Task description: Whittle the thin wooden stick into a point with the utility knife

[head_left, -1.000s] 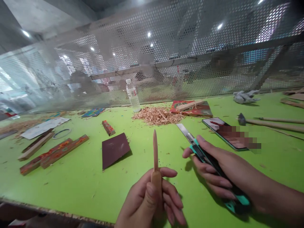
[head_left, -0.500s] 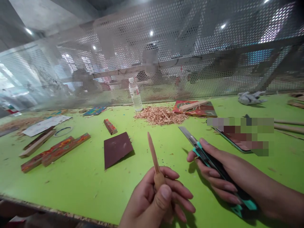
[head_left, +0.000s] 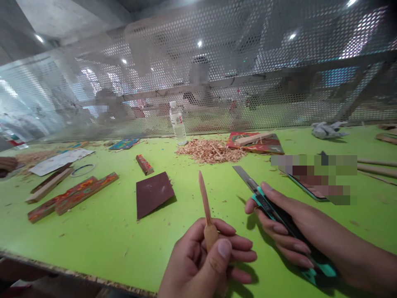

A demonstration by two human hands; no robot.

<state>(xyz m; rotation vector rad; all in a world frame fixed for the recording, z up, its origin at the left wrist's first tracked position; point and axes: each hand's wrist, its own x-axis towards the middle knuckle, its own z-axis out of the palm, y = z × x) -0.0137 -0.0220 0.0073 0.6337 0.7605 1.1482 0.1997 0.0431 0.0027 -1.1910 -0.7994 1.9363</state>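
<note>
Green table [head_left: 102, 244]: upright clear bottle [head_left: 178, 124], liquid inside.

From my feed, the carved wooden stick [head_left: 205, 203] in my left grip [head_left: 198, 265] now leans leftward, having stood nearly upright. My left thumb [head_left: 219, 256] has swung rightward over its thick end, with the fingers [head_left: 243, 243] reaching closer to my right grip [head_left: 288, 231]. A brown shape [head_left: 6, 164] has appeared far left.
</note>
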